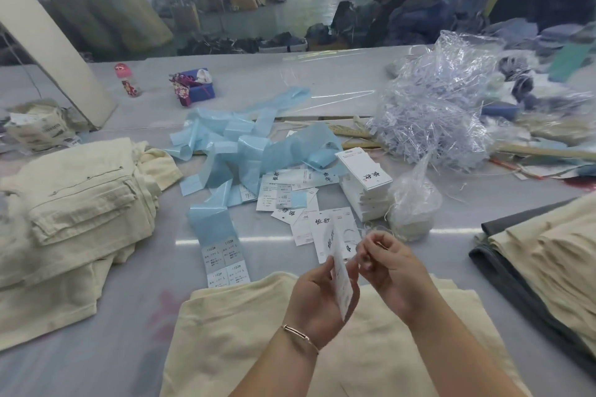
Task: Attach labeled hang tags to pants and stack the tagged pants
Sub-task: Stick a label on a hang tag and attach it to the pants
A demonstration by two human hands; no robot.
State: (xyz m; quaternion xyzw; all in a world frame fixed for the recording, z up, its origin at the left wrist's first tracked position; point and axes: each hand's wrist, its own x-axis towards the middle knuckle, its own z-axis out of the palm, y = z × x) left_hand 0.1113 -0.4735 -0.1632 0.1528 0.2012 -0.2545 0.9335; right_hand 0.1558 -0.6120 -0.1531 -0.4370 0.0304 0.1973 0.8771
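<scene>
Tagging step in hand, by the look of it: left hand (317, 292) at lower centre of the frame, fingers curled round a white hang tag (341, 280) held edge-on and tilted; right hand (388, 263) just beside it, fingertips pinched together near the tag's upper end, likely on a thin string or loop, though too fine to confirm. Directly beneath both hands, a cream pair of pants (232, 332) lying flat at bottom centre, apparently the piece awaiting its tag. At left of the frame, a heap of cream pants (77, 203), probably the finished stack; at right edge, another folded pile (545, 255) over dark cloth, probably the supply. Above the hands, loose tags (290, 196), a squared stack of tags (366, 185), blue backing strips (245, 148) and a label sheet (225, 263). Next move likely: threading the tag, then bringing it down to a loop or buttonhole on the pants, needing a fine, steady pinch. Hard to make out: the string itself, the tag's printed face, any fastening point on the pants. Cut off: lower edge of the pants and both forearms at bottom. Blurred: upper right of the frame.
</scene>
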